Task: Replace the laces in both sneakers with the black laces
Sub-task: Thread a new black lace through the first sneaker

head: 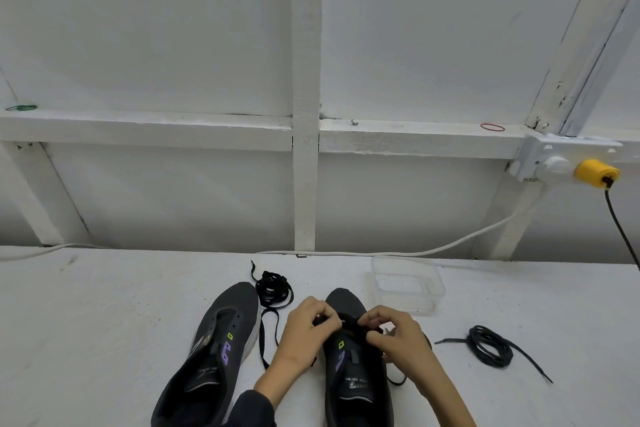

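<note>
On the tabletop (104, 322), the left hand (304, 326) and right hand (398, 336) each close their grip on the black lace (349, 321) over the right sneaker (346, 302). To its left lies the unlaced sneaker (221, 322), behind it a clear tub (381, 284), and to its right a coiled lace (488, 347).

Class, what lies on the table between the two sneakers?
In the head view, a bundled black lace lies between the left sneaker and the right sneaker, one strand trailing toward the person beside the left hand.
</note>
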`<action>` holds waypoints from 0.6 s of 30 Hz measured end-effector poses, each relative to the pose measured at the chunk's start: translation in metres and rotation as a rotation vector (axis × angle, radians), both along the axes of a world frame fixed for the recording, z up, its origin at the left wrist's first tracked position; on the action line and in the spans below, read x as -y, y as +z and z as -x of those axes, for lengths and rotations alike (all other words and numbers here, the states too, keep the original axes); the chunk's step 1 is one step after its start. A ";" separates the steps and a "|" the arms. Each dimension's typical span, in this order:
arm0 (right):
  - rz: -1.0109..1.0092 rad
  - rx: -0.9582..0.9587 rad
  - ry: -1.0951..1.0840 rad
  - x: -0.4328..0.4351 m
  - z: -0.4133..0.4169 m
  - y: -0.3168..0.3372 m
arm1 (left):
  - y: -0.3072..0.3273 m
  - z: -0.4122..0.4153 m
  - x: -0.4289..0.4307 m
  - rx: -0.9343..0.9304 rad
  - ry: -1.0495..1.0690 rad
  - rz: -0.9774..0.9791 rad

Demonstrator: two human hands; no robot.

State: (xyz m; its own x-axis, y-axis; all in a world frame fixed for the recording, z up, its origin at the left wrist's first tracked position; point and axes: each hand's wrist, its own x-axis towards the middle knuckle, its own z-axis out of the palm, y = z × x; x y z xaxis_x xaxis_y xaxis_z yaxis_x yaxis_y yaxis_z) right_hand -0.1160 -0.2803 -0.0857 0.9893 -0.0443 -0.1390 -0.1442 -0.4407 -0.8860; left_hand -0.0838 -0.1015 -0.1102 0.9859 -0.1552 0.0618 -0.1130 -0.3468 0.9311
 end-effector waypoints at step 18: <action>0.327 0.093 0.151 -0.013 -0.017 -0.007 | -0.015 0.006 -0.025 -0.059 -0.024 0.082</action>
